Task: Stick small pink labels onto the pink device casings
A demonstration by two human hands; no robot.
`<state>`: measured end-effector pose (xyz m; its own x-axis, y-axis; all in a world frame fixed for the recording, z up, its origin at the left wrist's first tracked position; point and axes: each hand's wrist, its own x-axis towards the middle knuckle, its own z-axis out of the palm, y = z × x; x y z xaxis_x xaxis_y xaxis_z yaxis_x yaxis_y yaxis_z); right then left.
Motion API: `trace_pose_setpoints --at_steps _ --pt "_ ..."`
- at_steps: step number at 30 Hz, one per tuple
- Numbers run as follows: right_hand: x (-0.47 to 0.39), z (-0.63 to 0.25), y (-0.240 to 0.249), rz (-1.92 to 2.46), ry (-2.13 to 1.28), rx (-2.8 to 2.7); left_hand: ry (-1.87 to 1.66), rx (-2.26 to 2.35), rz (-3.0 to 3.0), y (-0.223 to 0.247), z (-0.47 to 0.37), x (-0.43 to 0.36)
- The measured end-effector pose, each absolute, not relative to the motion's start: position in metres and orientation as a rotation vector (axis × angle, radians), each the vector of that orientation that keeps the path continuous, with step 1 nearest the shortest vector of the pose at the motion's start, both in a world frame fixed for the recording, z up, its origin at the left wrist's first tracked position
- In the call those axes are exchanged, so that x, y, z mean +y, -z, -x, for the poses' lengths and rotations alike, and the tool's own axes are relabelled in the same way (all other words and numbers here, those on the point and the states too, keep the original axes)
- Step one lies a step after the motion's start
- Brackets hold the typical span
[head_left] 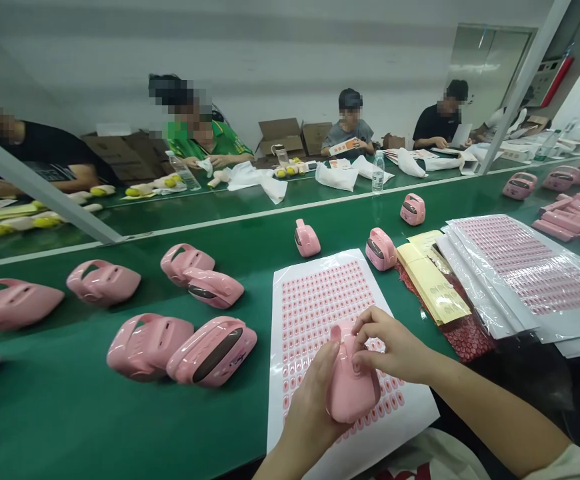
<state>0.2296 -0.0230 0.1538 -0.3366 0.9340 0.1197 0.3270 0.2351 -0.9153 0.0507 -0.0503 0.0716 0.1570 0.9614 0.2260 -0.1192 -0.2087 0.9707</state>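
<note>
Lower centre, my left hand [307,407] grasps the pink case [354,393] above the sticker sheet [320,293]; my right hand's [395,347] bent fingers touch it, pinching or not I can't tell. Green tabletop [70,427] spreads lower left.

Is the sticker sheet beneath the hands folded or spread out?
Spread out: the sticker sheet lies flat on the green table, its printed rows facing up.

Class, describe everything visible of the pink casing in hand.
The pink casing looks like smooth, slightly shiny plastic. Its broad, rounded end faces the wearer; part of a handle shows at the far end. Held over the sticker sheet, it rests in the left hand's grip, while the right hand touches it. Its underside is hidden.
</note>
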Motion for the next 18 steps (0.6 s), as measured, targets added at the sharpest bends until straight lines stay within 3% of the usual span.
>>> trace_pose_setpoints --at_steps 8,18 --pt "-0.027 -0.228 -0.146 1.095 -0.988 -1.816 -1.35 0.965 -1.641 -0.045 -0.048 -0.051" --pt "-0.039 -0.228 -0.125 0.998 -0.371 -2.086 -1.336 1.084 -1.837 -0.063 -0.052 -0.054"
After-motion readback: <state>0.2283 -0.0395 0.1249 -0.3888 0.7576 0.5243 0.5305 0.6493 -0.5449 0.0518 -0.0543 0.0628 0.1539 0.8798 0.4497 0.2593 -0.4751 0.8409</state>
